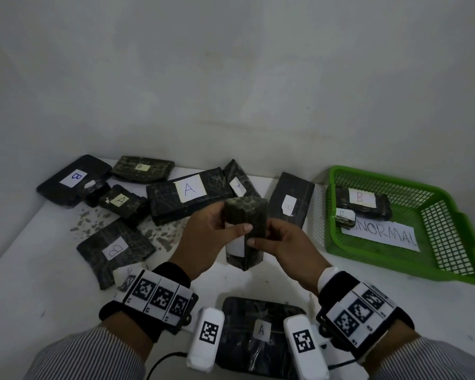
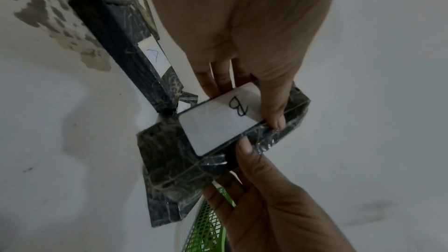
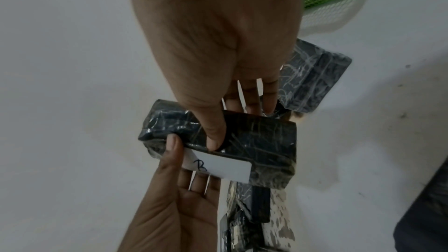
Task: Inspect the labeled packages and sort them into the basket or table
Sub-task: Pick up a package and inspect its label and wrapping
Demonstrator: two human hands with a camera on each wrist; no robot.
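Both hands hold one dark, plastic-wrapped package [image 1: 246, 215] upright above the middle of the white table [image 1: 33, 270]. Its white label [image 2: 218, 122] reads "B". My left hand [image 1: 228, 229] grips its left side, the thumb [image 2: 274, 114] lying on the label's edge. From the right, my right hand [image 1: 269, 239] pinches it, with the thumb [image 3: 214, 135] pressed on the dark wrap just above the label. At the right stands a green mesh basket [image 1: 379, 175] with a paper sheet [image 1: 387, 237] reading "NORMAL" after a hidden start. Two "B" packages [image 1: 362, 201] lie in it.
Several dark packages lie across the back and left of the table, such as a large "A" [image 1: 187, 193], a "B" [image 1: 290, 204] near the basket and a "B" [image 1: 115, 248] at front left. Another "A" package [image 1: 258, 330] lies between my wrists. A wall runs behind.
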